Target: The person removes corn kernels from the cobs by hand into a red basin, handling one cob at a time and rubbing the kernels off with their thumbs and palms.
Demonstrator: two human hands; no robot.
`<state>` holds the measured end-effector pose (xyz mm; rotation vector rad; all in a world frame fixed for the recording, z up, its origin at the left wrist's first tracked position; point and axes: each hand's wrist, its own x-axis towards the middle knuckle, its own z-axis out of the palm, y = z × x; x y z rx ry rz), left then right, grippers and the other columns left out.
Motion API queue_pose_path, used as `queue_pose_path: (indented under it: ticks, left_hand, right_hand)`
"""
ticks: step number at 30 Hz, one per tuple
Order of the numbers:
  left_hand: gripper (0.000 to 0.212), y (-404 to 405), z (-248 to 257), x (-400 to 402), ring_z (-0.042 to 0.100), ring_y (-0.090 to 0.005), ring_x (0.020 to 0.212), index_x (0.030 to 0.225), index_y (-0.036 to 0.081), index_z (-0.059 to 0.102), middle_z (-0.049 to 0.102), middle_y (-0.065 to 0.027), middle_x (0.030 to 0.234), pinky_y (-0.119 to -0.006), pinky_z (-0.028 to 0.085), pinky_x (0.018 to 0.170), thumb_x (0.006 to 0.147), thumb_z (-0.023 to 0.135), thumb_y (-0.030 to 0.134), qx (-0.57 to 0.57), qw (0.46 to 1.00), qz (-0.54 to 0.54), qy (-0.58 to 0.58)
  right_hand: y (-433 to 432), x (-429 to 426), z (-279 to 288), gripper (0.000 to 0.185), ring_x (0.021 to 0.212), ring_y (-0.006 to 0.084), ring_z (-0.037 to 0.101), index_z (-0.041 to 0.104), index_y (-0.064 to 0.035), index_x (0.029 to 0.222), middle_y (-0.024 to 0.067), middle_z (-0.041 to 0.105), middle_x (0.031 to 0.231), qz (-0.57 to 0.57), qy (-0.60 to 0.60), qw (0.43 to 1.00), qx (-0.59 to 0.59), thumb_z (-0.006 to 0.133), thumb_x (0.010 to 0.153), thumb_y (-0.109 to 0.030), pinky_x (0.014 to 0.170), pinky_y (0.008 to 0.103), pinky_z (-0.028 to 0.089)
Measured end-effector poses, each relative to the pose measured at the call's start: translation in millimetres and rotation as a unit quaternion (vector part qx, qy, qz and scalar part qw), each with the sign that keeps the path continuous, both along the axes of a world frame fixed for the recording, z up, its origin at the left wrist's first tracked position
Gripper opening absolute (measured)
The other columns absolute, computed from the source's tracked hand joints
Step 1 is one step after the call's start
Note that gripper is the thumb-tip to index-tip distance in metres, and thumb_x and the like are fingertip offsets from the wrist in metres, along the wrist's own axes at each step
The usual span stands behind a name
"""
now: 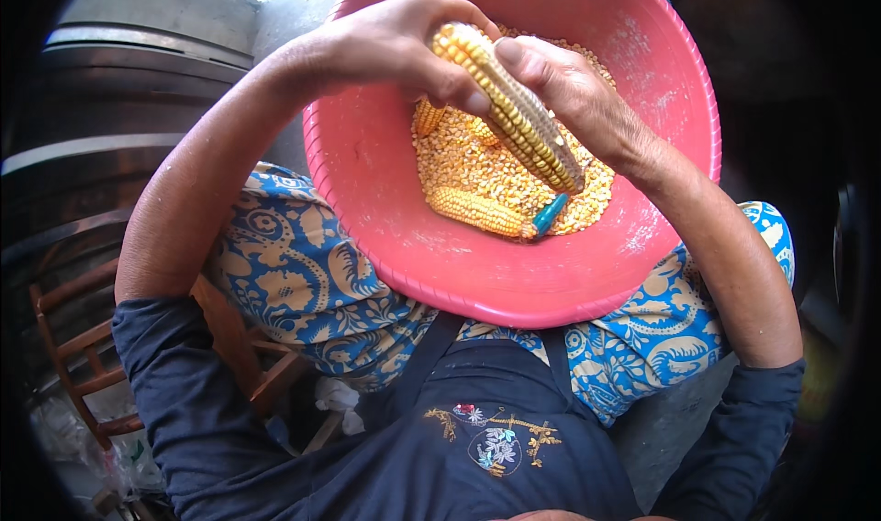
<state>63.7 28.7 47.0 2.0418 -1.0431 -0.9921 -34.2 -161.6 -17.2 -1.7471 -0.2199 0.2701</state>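
My left hand (413,49) grips an ear of dried corn (513,108) near its upper end, thumb along the kernels. From the other side my right hand (568,87) holds the same ear, its thumb at the top edge. The cob's right flank is bare of kernels, while rows remain on the left. Beneath it, a pink plastic basin (509,280) holds loose corn kernels (468,159). A full ear (478,211) lies on them beside a teal-handled tool (549,214), whose other end is hidden. Parts of other ears (430,117) show below my left hand.
The basin rests at my lap, over blue and cream patterned trousers (289,266). A wooden chair (82,345) stands at the lower left, near crumpled plastic bags (131,459). Grey concrete floor (688,411) shows at the lower right.
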Motion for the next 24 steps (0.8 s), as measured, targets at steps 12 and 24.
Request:
queue_pose_path:
  ticks: [12, 24]
  left_hand:
    - [0.064, -6, -3, -12, 0.061, -0.0173, 0.093, 0.113, 0.0, 0.056, 0.062, -0.0081, 0.096, -0.028, 0.047, 0.084, 0.064, 0.085, 0.028, -0.017, 1.0, -0.014, -0.02]
    - [0.057, -12, -8, -18, 0.062, -0.0153, 0.086, 0.111, -0.002, 0.056, 0.063, -0.0091, 0.09, -0.028, 0.05, 0.078, 0.065, 0.082, 0.018, 0.004, 0.995, -0.03, -0.097]
  right_hand:
    - [-3, -1, -3, 0.055, 0.083, 0.0191, 0.064, 0.063, -0.0012, 0.105, 0.0128, 0.067, 0.087, -0.045, -0.066, 0.997, -0.023, 0.042, 0.093, -0.051, 0.076, 0.0341, 0.049]
    - [10, -8, -1, 0.07, 0.089, 0.025, 0.062, 0.06, 0.0037, 0.103, 0.0165, 0.063, 0.091, -0.044, 0.004, 0.998, -0.041, 0.048, 0.085, -0.063, 0.08, 0.0347, 0.047]
